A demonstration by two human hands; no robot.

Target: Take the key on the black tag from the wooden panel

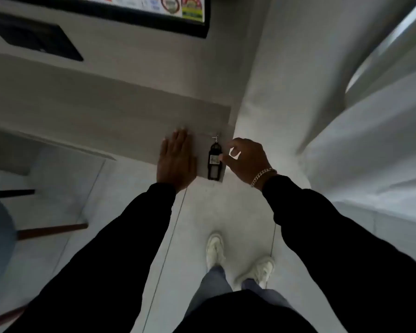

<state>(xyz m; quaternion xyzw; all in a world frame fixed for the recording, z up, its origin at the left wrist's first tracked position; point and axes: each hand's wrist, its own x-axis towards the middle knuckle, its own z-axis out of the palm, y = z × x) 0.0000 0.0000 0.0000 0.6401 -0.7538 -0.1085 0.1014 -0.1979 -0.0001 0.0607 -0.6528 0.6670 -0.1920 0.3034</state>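
A grey cabinet front (135,126) hangs under a counter straight ahead of me. My left hand (175,159) lies flat against its lower right part, fingers straight and together. A small key (216,138) sits in a lock near the panel's right edge, and a black key tag (214,162) with a small label dangles from it. My right hand (246,159) is beside the tag, thumb and fingers curled, the fingertips touching the tag's right side. A gold chain bracelet circles that wrist. Both arms wear black sleeves.
A white curtain (334,116) falls at the right. A dark-framed screen (154,10) hangs above, with a black slab (34,37) on the counter. A blue stool with wooden legs (0,231) stands at the left. My white shoes (215,251) rest on pale floor tiles.
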